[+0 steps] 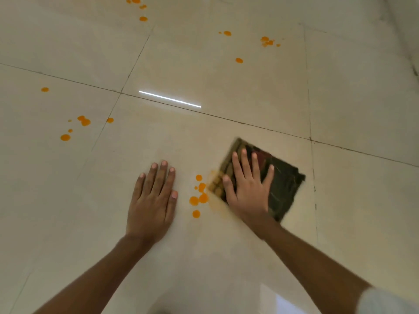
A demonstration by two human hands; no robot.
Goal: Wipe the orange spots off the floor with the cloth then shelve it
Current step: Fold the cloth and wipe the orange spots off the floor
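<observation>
A dark folded cloth (281, 189) lies flat on the beige tiled floor (226, 75). My right hand (248, 189) presses down on its left part with fingers spread. A faint orange smear (217, 207) trails along the cloth's left edge. Just left of it sits a cluster of orange spots (199, 197). My left hand (154, 200) rests flat on the floor to the left of that cluster, fingers together, holding nothing. More orange spots lie at the left (74, 128), far top left (138, 7) and top right (267, 41).
Dark grout lines cross the glossy tiles. A bright strip of reflected light (170, 99) shows on the floor ahead. A wall base runs along the far right edge (412, 53). No shelf is in view.
</observation>
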